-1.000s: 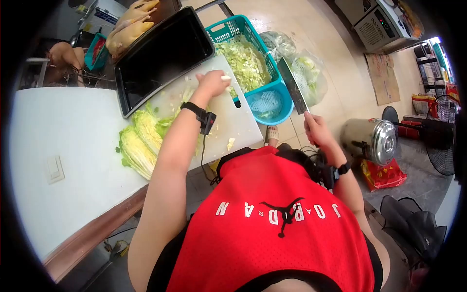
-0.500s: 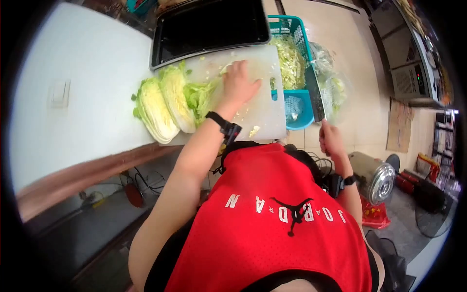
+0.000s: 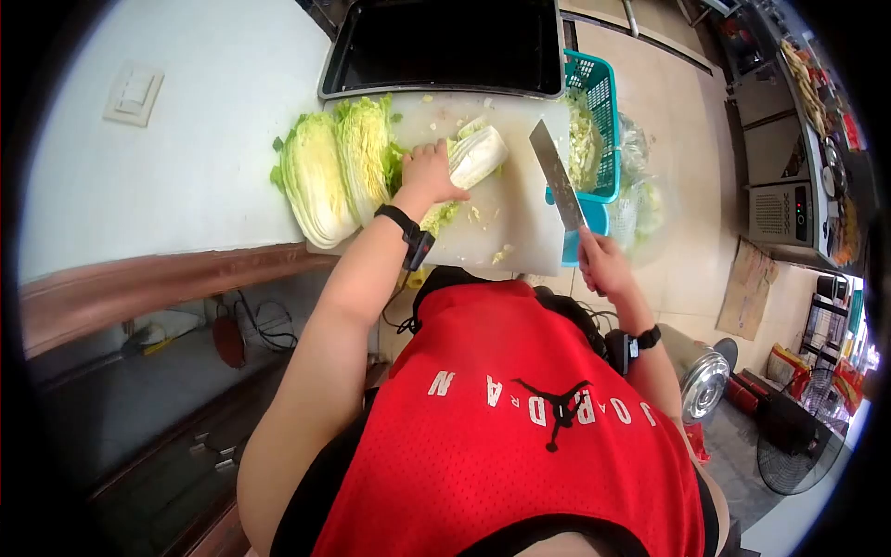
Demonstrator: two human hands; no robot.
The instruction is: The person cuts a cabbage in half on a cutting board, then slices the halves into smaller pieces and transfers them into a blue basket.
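Observation:
A napa cabbage piece (image 3: 480, 155) lies on the white cutting board (image 3: 529, 227), its pale stem end to the right. My left hand (image 3: 431, 175) is closed over its leafy left end, and some of the fingers are hidden. My right hand (image 3: 608, 265) grips the handle of a cleaver (image 3: 557, 174). The blade is raised over the board's right side, apart from the cabbage. Two larger cut napa cabbage pieces (image 3: 316, 181) rest side by side to the left of my left hand. Small cabbage scraps are scattered over the board.
A black baking tray (image 3: 444, 93) borders the board's far side. Off its right edge stands a teal basket (image 3: 605, 176) with shredded cabbage (image 3: 582, 148), beside a blue container (image 3: 594, 219) and a plastic bag (image 3: 639, 204). A white wall (image 3: 213, 111) is at left.
A cabbage piece now lies under my left hand, which has moved left. The cleaver has swung from beside the basket to over the board's right side. The view has shifted.

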